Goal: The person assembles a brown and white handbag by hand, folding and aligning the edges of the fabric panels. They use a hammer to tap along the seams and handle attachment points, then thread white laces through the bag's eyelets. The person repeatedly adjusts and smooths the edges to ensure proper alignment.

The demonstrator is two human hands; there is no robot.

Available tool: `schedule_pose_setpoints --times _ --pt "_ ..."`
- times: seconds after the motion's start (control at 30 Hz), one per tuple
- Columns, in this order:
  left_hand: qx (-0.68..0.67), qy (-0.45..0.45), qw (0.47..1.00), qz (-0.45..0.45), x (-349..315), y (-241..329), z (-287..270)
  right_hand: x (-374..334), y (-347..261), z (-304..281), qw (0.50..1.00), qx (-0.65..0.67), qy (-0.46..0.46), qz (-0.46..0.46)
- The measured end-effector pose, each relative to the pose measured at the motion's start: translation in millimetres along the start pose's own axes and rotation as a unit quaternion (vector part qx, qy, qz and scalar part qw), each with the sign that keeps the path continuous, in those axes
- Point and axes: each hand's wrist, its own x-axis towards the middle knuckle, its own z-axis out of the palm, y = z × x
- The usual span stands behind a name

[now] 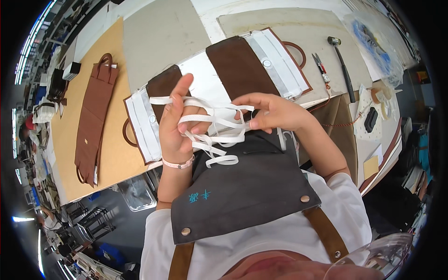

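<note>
Loops of narrow white tape (221, 138) hang in a loose tangle between my hands, above the front of my grey apron. My left hand (179, 123) has its curled fingers closed on part of the tape, while the index finger points up. From the right, my right hand (277, 112) pinches the tape between thumb and fingers. Just beyond both hands, an unfolded bag piece (240, 63) lies on the table, with brown panels, white lining and a brown handle at each end. Its near middle is hidden by my hands and the tape.
A second, reddish-brown bag piece (95, 121) with handles lies at the left on a tan board (65, 154). To the right are red-and-white snips (321, 70), a black-handled hammer (343, 65), tape rolls (380, 95) and a clear plastic bag (378, 46).
</note>
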Motion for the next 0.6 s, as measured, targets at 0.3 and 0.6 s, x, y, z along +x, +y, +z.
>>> schedule_pose_setpoints --times 0.3,0.6 --pt "0.186 0.141 0.961 0.146 -1.5 44.1 6.0 -17.9 -47.0 -39.2 0.994 -0.104 0.008 0.032" --pt "0.27 0.295 0.858 0.323 -27.0 94.2 -12.8 -5.9 -101.2 -71.7 0.958 -0.195 0.182 -0.104"
